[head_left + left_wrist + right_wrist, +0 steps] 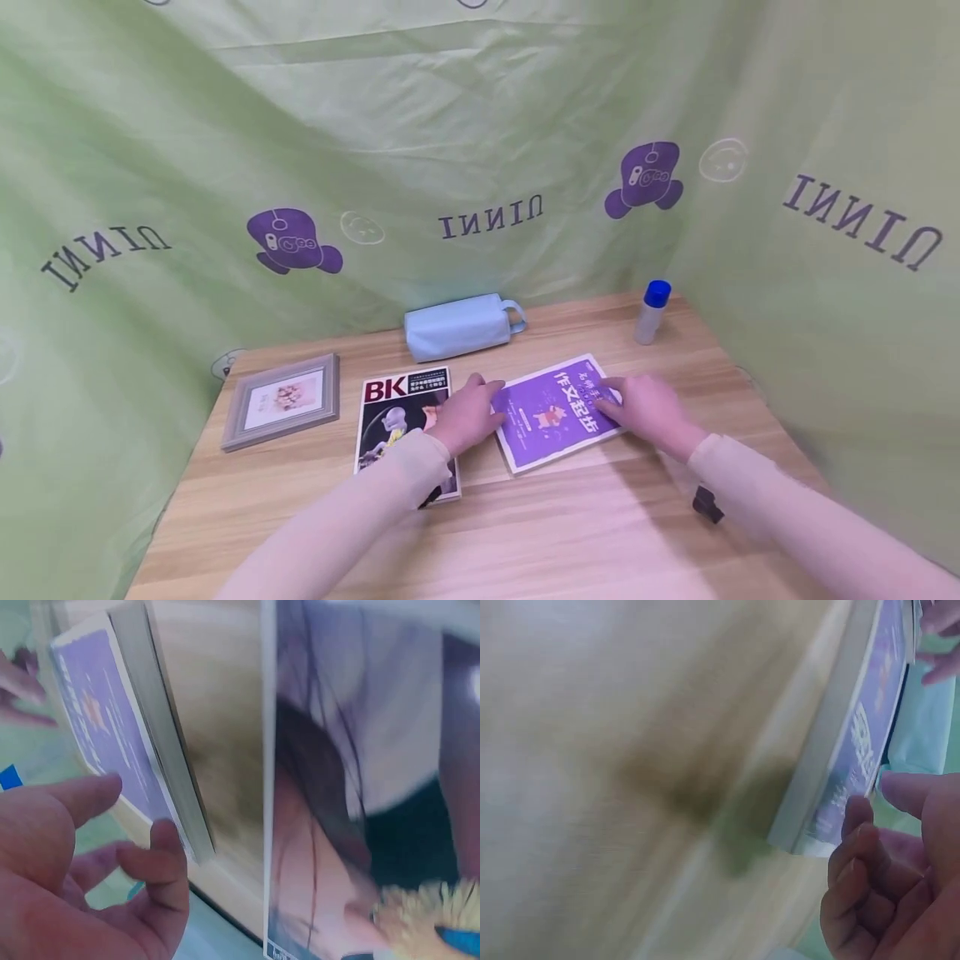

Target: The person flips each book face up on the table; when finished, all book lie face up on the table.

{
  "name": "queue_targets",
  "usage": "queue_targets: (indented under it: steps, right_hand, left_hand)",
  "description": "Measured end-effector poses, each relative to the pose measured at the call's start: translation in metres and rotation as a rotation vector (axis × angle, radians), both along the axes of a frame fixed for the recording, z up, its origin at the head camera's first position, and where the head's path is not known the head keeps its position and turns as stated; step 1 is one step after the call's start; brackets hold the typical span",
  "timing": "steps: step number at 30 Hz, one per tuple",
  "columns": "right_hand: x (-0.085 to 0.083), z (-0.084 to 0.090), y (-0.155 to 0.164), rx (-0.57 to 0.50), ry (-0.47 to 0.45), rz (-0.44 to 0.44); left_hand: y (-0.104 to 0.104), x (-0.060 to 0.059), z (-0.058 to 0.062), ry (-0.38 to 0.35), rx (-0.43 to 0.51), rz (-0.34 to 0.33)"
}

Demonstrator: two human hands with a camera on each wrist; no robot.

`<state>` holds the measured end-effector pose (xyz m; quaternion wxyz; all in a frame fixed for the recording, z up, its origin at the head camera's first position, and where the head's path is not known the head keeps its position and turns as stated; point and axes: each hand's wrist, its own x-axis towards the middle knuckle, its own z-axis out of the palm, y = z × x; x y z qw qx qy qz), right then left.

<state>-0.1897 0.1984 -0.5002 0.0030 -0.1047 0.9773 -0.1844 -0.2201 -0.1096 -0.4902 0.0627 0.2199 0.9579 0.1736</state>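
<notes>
A thick purple book (543, 412) with white Chinese lettering and a small pink cartoon figure lies at a slant on the wooden table, between both hands. My left hand (468, 414) is at its left edge, thumb and fingers apart, with fingertips right by the cover. At the right edge is my right hand (656, 412), its thumb and forefinger overlapping the cover in the head view. The right wrist view has its other fingers loosely bent beside the book's corner. Under my left forearm lies a BK magazine (386, 412), partly hidden by the hand and sleeve.
A grey picture frame (330, 400) lies at the left of the table. Behind the books is a light blue pencil case (457, 329) with a loop handle. A clear bottle with a blue cap (657, 293) stands at the back right. Green printed cloth (480, 125) hangs around the table.
</notes>
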Motion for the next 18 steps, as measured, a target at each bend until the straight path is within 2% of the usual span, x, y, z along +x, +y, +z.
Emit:
queue_targets:
  steps: [3, 8, 13, 18]
  right_hand:
    - [0.009, -0.005, 0.001, 0.029, -0.015, -0.016]
    - [0.017, -0.013, 0.004, 0.052, 0.027, -0.028]
    - [0.019, -0.018, 0.005, 0.05, 0.072, -0.037]
    - [0.018, -0.015, 0.006, 0.044, 0.078, -0.04]
  left_hand:
    - [-0.005, -0.003, 0.001, -0.023, -0.034, -0.015]
    - [-0.007, -0.005, -0.003, -0.032, -0.089, -0.039]
    - [-0.005, -0.006, -0.007, -0.022, -0.096, -0.039]
    - [-0.002, -0.007, -0.011, -0.004, -0.093, -0.047]
